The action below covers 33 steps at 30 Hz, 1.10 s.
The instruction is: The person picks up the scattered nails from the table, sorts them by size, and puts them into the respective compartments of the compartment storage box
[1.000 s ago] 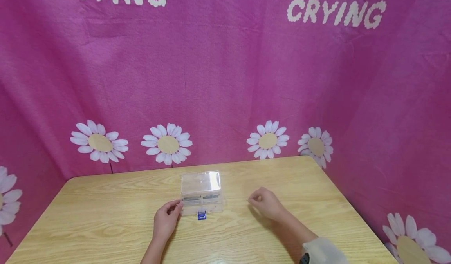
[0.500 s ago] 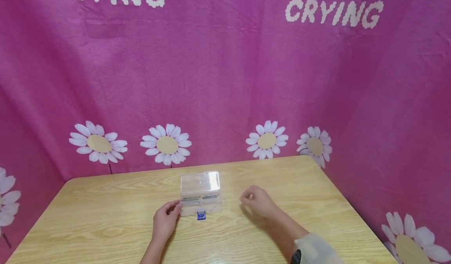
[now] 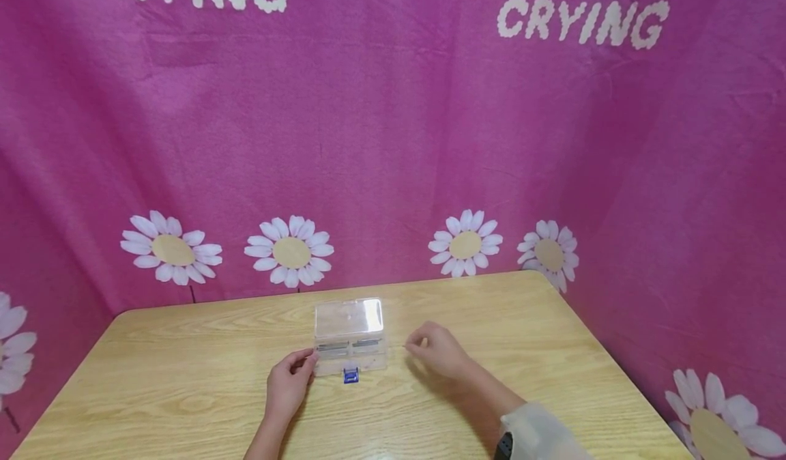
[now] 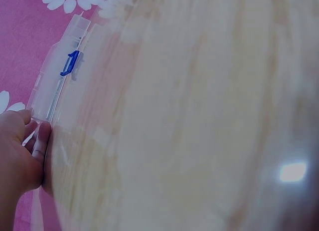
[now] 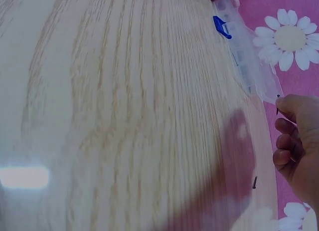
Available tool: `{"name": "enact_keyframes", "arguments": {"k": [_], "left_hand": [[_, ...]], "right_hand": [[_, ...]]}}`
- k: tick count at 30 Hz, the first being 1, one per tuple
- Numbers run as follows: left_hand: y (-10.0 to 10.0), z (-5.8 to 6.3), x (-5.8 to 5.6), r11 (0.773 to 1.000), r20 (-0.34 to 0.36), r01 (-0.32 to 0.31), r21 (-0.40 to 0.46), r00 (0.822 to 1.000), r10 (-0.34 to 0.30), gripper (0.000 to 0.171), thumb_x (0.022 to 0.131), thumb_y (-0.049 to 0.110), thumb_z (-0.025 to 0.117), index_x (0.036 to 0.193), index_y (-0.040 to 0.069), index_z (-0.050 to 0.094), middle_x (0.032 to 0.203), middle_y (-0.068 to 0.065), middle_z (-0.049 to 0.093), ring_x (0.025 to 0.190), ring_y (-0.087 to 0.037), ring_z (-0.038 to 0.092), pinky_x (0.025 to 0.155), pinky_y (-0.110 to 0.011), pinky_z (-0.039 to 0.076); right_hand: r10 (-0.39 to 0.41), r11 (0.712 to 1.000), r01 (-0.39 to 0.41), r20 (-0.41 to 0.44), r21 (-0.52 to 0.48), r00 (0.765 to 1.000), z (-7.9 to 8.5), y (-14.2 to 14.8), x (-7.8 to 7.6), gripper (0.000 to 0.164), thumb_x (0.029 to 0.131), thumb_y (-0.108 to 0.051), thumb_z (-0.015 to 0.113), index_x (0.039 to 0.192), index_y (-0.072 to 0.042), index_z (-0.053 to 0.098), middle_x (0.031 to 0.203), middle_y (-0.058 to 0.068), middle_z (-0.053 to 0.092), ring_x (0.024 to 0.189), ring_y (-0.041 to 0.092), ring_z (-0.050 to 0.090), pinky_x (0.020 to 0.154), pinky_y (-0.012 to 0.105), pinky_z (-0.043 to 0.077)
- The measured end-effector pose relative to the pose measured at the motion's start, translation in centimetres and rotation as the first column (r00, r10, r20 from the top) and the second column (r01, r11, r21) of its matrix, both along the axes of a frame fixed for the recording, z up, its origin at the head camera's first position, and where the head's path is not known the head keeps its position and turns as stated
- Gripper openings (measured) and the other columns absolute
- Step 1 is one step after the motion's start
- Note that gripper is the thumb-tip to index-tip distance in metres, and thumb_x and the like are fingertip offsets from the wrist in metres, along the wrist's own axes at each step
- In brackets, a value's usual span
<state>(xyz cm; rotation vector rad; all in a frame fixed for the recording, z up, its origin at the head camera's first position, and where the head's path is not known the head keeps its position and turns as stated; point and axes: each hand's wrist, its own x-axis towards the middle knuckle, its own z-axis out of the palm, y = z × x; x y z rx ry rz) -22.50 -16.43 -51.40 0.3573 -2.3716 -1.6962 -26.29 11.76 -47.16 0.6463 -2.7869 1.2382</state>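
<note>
A clear plastic compartment box (image 3: 334, 363) with a blue latch (image 3: 351, 376) stands on the table, its lid (image 3: 348, 318) raised at the back. Thin grey metal pieces (image 3: 333, 347) lie in its compartments. My left hand (image 3: 288, 383) grips the box's left end between thumb and fingers, as the left wrist view also shows. Right of the box and apart from it, my right hand (image 3: 441, 351) pinches a small dark screw (image 5: 277, 105) between thumb and forefinger, the other fingers curled. In the right wrist view a second small screw (image 5: 254, 182) lies on the tabletop.
The wooden table (image 3: 184, 392) has its back edge against a magenta cloth (image 3: 381, 139) printed with daisies and white letters. The cloth also rises along the left and right sides. A light sleeve (image 3: 540, 433) and a dark wristband (image 3: 504, 446) show on the right arm.
My right hand has moved left, closer to the box's right end. My left hand and the box have stayed in place.
</note>
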Motion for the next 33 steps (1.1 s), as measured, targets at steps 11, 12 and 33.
{"name": "enact_keyframes", "arguments": {"k": [11, 12, 33], "left_hand": [[0.1, 0.0, 0.1, 1.000, 0.005, -0.005, -0.005, 1.000, 0.005, 0.030, 0.090, 0.018, 0.062, 0.111, -0.003, 0.065, 0.083, -0.007, 0.066, 0.064, -0.005, 0.056, 0.057, -0.016, 0.050], [0.1, 0.0, 0.1, 1.000, 0.006, -0.005, -0.006, 1.000, 0.005, 0.030, 0.090, 0.018, 0.061, 0.111, -0.003, 0.065, 0.083, -0.007, 0.066, 0.064, -0.005, 0.056, 0.057, -0.016, 0.050], [0.1, 0.0, -0.1, 1.000, 0.008, -0.004, -0.007, 1.000, 0.004, 0.030, 0.090, 0.019, 0.062, 0.111, -0.002, 0.065, 0.084, -0.007, 0.066, 0.064, -0.004, 0.056, 0.057, -0.016, 0.049]], "right_hand": [[0.040, 0.999, -0.040, -0.003, 0.029, 0.999, 0.0, -1.7, -0.3, 0.010, 0.087, -0.014, 0.062, 0.087, -0.008, 0.070, 0.087, 0.001, 0.063, 0.083, 0.011, 0.053, 0.076, 0.026, 0.047], [0.044, 0.999, -0.043, -0.007, 0.032, 0.999, 0.0, -1.9, -0.3, 0.009, 0.087, -0.014, 0.062, 0.086, -0.008, 0.070, 0.087, 0.001, 0.063, 0.083, 0.012, 0.053, 0.076, 0.027, 0.047], [0.093, 0.996, -0.093, 0.044, 0.002, 0.995, 0.0, -4.8, -0.2, 0.013, 0.088, -0.016, 0.062, 0.092, -0.007, 0.070, 0.090, 0.001, 0.061, 0.083, 0.009, 0.053, 0.074, 0.021, 0.048]]}}
